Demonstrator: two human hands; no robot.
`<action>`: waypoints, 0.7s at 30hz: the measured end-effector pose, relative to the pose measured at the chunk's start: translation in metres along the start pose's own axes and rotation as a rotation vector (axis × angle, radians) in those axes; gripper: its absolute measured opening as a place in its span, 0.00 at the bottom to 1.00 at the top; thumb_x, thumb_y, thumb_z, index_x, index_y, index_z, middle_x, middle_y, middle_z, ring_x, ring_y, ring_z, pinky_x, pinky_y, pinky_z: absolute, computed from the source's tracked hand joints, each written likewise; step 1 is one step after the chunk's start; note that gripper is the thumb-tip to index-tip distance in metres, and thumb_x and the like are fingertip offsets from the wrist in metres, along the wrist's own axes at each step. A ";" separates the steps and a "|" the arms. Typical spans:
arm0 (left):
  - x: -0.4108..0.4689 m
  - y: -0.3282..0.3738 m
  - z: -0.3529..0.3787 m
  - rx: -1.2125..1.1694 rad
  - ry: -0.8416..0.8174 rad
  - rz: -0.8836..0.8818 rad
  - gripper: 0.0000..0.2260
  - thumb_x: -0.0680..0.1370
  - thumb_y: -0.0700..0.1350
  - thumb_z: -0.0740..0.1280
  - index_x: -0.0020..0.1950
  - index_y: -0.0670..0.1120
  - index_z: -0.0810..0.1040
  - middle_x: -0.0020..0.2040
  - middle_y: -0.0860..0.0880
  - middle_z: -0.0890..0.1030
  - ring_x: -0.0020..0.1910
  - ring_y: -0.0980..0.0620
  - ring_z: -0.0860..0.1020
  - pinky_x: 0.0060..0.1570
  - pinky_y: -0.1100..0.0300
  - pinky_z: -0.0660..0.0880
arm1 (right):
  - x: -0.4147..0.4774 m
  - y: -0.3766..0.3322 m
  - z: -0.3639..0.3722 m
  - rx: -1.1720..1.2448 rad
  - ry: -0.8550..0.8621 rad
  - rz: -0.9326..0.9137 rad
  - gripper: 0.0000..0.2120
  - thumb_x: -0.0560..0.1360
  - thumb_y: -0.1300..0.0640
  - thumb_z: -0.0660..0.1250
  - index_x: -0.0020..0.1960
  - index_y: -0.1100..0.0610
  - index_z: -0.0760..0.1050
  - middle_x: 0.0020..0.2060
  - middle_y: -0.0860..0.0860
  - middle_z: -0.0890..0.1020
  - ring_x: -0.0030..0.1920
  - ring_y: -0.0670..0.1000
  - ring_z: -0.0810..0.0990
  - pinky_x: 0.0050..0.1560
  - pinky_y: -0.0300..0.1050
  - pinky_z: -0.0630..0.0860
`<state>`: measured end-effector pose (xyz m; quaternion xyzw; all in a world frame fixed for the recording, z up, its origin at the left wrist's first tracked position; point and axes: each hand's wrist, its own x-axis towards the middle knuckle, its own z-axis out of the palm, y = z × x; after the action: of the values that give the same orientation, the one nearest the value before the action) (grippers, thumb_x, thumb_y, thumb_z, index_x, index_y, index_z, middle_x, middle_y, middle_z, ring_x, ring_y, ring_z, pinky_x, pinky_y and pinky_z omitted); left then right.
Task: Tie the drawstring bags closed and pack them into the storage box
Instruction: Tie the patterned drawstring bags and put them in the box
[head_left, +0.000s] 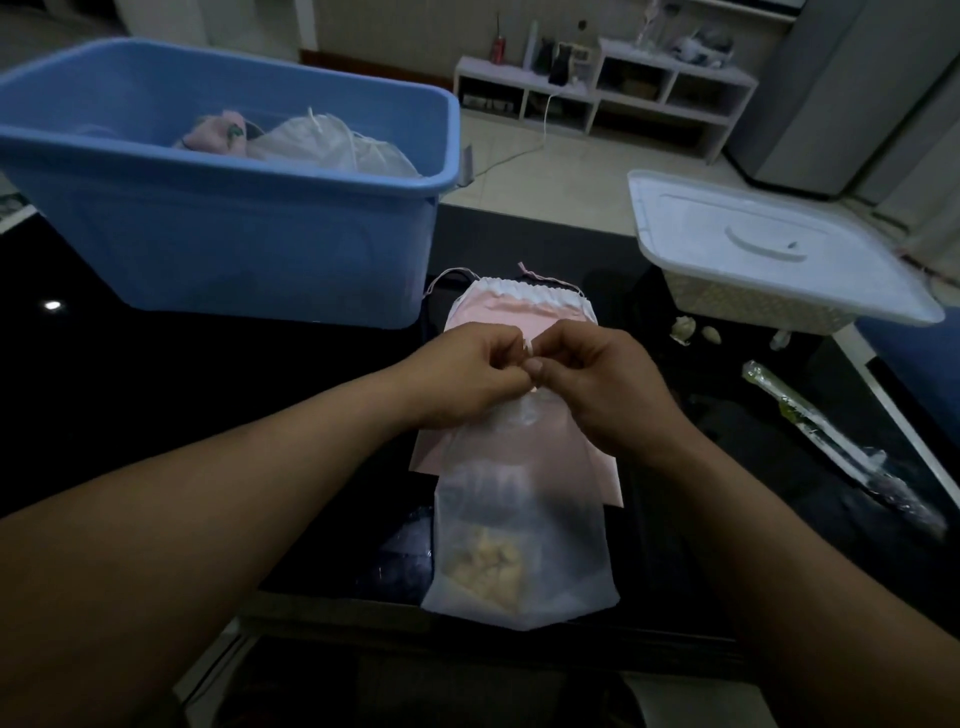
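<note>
Left hand (470, 371) and right hand (597, 384) pinch the drawstring (529, 347) of the sheer bag (519, 519). It lies over a pink bag (519, 314).

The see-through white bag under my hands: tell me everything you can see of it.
The white bag is thin, see-through cloth, lying flat on the dark table, partly over a pink bag. Its neck is gathered at the far end, where the left hand and right hand pinch its cord. Pale yellowish lumps fill the near end; something darker sits above them.
</note>
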<state>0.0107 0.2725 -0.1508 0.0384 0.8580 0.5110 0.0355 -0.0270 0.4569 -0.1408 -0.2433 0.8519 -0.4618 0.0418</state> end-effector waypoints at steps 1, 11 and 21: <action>0.000 -0.001 0.003 0.009 0.035 0.003 0.06 0.77 0.44 0.71 0.42 0.44 0.77 0.33 0.52 0.76 0.31 0.54 0.71 0.35 0.56 0.71 | 0.000 -0.001 0.001 -0.030 0.017 -0.006 0.05 0.77 0.59 0.75 0.44 0.51 0.84 0.37 0.47 0.85 0.38 0.45 0.82 0.42 0.43 0.77; 0.000 -0.001 0.000 -0.096 0.016 0.030 0.09 0.80 0.43 0.71 0.40 0.48 0.82 0.32 0.57 0.77 0.33 0.59 0.71 0.35 0.63 0.69 | -0.004 -0.004 0.007 -0.114 0.111 -0.077 0.04 0.76 0.60 0.75 0.46 0.52 0.84 0.37 0.45 0.84 0.39 0.44 0.81 0.42 0.40 0.77; -0.001 -0.005 -0.014 -0.325 -0.186 -0.075 0.06 0.82 0.42 0.70 0.48 0.40 0.81 0.37 0.46 0.75 0.34 0.54 0.72 0.35 0.62 0.72 | -0.002 -0.004 -0.002 0.043 0.031 -0.029 0.07 0.77 0.62 0.74 0.43 0.52 0.83 0.35 0.44 0.84 0.36 0.43 0.81 0.41 0.38 0.75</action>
<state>0.0098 0.2574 -0.1486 0.0470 0.7581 0.6353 0.1395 -0.0244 0.4570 -0.1364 -0.2475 0.8387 -0.4843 0.0270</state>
